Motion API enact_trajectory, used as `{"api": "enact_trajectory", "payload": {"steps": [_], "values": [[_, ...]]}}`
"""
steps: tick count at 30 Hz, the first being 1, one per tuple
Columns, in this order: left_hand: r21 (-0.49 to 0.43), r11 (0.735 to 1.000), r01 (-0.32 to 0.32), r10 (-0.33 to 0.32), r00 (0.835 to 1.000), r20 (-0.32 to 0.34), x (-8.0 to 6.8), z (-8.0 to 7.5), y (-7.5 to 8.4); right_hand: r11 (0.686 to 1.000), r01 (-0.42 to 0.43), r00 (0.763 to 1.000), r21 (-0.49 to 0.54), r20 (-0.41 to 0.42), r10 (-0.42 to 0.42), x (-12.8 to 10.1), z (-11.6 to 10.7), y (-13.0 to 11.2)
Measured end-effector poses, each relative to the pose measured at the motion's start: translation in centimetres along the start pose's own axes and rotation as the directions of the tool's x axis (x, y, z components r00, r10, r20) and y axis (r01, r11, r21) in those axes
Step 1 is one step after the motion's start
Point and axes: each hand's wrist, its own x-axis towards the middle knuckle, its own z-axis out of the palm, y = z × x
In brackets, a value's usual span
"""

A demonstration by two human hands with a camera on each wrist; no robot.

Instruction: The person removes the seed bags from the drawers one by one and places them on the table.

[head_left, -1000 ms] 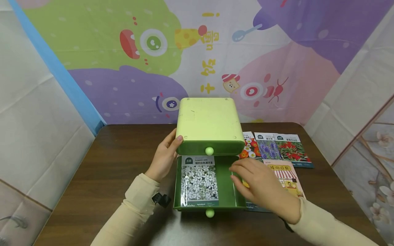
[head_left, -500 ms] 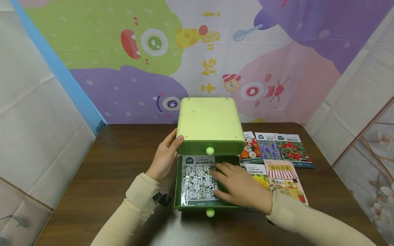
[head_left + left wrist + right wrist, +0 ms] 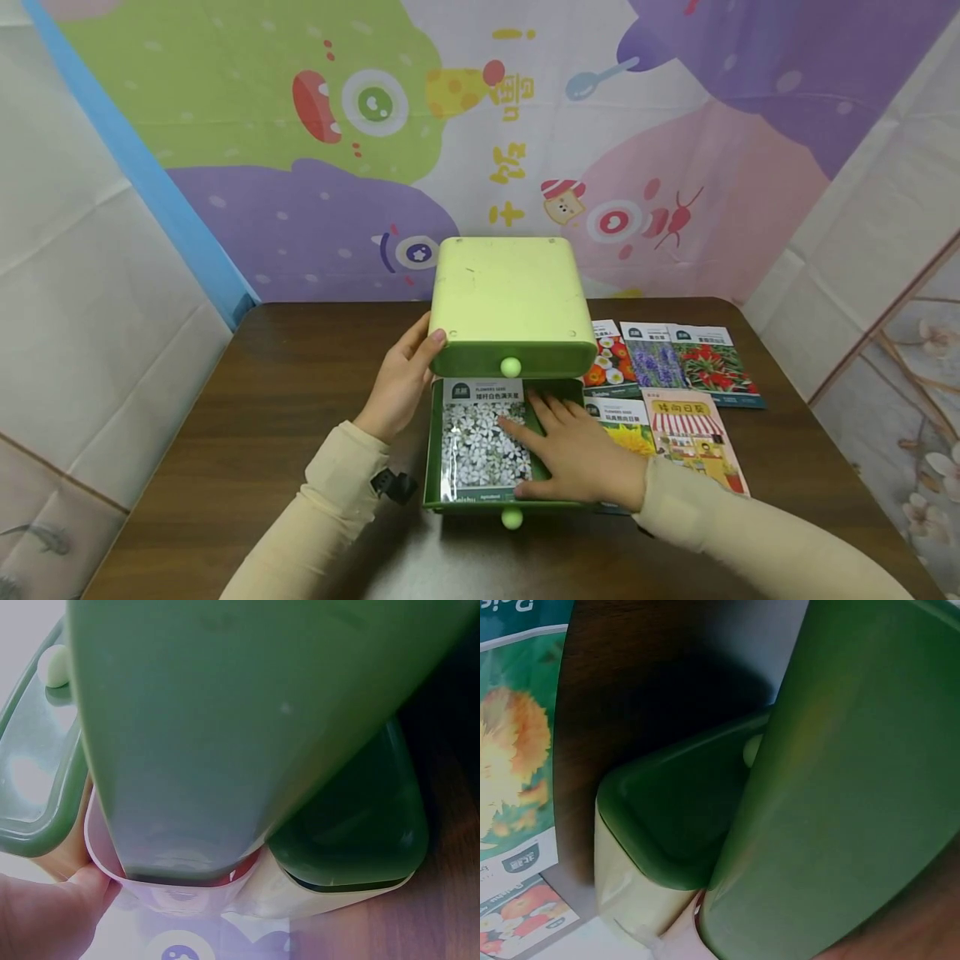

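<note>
A small drawer cabinet (image 3: 510, 292) stands on the table with a pale yellow-green top. One green drawer (image 3: 555, 446), the middle one by the left wrist view, is pulled out below the closed top drawer (image 3: 465, 358). Inside it, on the left, lies a seed packet with white flowers (image 3: 483, 446). My left hand (image 3: 401, 375) rests against the cabinet's left side, thumb at the front corner. Over the drawer's right part my right hand (image 3: 573, 454) is spread, its index finger and thumb reaching the packet's right edge. What lies under the palm is hidden.
To the right lie several seed packets: orange-white flowers (image 3: 611, 362), purple flowers (image 3: 656, 362), red flowers (image 3: 716, 362), yellow flowers (image 3: 630, 425) and a pink one (image 3: 697, 442). A patterned cloth (image 3: 315, 208) hangs behind the wooden table (image 3: 292, 400).
My right hand has moved left from above the packets at the right and come down, spread, into the open drawer. The left hand and the cabinet have stayed in place.
</note>
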Motion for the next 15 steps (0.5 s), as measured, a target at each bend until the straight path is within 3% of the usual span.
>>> {"api": "enact_trajectory", "payload": {"steps": [5, 15], "values": [[-0.007, 1.000, 0.003, -0.003, 1.000, 0.004, -0.02, -0.04, 0.00, 1.000, -0.004, 1.000, -0.002, 0.015, 0.004, 0.21, 0.16, -0.16], [-0.025, 1.000, -0.005, 0.005, 1.000, 0.019, -0.08, -0.03, 0.04, 0.996, 0.020, 1.000, 0.092, -0.007, -0.019, 0.52, -0.07, -0.69]]}}
